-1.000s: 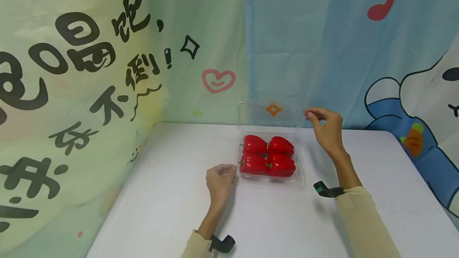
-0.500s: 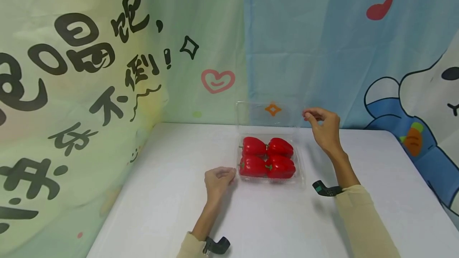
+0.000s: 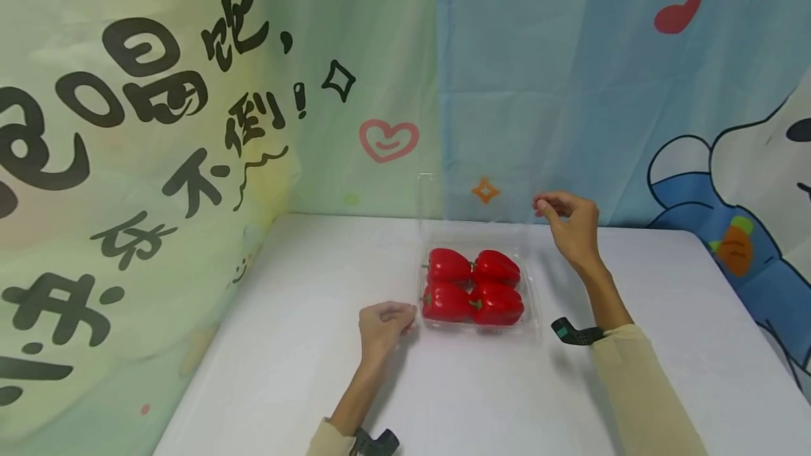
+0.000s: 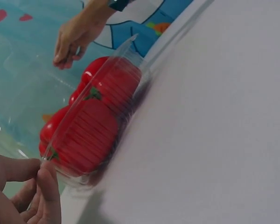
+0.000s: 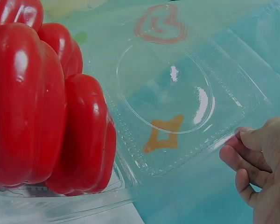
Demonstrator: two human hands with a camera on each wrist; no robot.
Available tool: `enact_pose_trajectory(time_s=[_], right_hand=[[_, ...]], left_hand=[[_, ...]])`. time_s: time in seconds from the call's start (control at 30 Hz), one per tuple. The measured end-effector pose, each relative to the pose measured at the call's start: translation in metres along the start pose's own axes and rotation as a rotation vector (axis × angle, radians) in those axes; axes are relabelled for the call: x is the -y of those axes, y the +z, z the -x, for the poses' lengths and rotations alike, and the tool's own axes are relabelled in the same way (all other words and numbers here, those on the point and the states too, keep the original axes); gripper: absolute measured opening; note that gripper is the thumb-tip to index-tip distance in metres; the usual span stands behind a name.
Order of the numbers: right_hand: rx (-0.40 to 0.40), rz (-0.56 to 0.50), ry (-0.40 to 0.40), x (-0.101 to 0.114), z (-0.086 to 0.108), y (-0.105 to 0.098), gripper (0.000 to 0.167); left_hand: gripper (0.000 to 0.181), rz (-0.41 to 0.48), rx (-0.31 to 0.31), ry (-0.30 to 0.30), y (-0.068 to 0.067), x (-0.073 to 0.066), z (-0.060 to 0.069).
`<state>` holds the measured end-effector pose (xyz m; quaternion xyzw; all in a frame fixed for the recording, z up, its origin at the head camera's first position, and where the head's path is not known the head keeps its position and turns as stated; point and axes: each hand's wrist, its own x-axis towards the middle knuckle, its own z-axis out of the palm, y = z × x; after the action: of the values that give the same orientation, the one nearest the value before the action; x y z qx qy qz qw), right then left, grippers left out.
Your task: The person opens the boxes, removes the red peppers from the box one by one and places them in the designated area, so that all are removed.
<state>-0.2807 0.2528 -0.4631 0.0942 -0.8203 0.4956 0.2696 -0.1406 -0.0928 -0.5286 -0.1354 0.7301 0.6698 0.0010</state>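
- Holding, one: your left hand (image 3: 382,333), at the left side of the box (image 3: 533,294); thumb and fingertips in a narrow pinch on its rim, near the front corner.
- Holding, two: your right hand (image 3: 573,222), raised beyond the box's far right corner; thumb and fingertips in a narrow pinch on the edge of the lid (image 5: 163,88).
- Box, one: clear plastic, lying on the white table (image 3: 285,343) between your hands.
- Lid, one: clear, open, tilted up behind the box along its far edge; a round moulded ring in its panel.
- Peppers (image 3: 447,302), four: red, glossy, inside the box in two rows of two; green stems to the left.
- Wrist cameras (image 3: 575,331), two: black, one on each of your wrists, nearer you than the box.
- Sleeves (image 3: 646,385), two: beige, nearer you than the box.
- Backdrop (image 3: 507,55), printed: beyond the box, with black lettering to its left and a white animal to its right.
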Motion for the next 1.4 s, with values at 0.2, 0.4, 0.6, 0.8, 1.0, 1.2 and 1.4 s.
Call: enact_pose_trajectory(time_s=[0.2,0.4,0.6,0.8,1.0,1.2,1.4], right_hand=[[0.04,-0.007,0.053,0.002,0.004,0.001,0.024],[0.061,-0.021,0.108,-0.001,0.008,0.002,0.025],[0.08,-0.053,0.157,-0.008,0.01,0.004,0.024],[0.084,-0.083,0.206,-0.013,0.012,0.006,0.026],[0.114,-0.076,0.274,-0.02,0.015,0.006,0.029],[0.183,-0.041,0.333,-0.032,0.019,0.006,0.03],[0.255,-0.001,0.374,-0.038,0.022,0.007,0.033]], left_hand=[[0.017,0.027,0.034,-0.017,-0.007,0.005,0.005],[0.018,0.038,0.064,-0.012,-0.015,0.009,0.015],[0.019,0.06,0.065,-0.052,-0.019,0.012,0.024],[0.02,0.08,0.073,-0.055,-0.02,0.015,0.028],[0.02,0.091,0.072,-0.058,-0.02,0.015,0.031],[0.021,0.092,0.071,-0.058,-0.02,0.016,0.034],[0.019,0.115,0.076,-0.054,-0.02,0.015,0.036]])
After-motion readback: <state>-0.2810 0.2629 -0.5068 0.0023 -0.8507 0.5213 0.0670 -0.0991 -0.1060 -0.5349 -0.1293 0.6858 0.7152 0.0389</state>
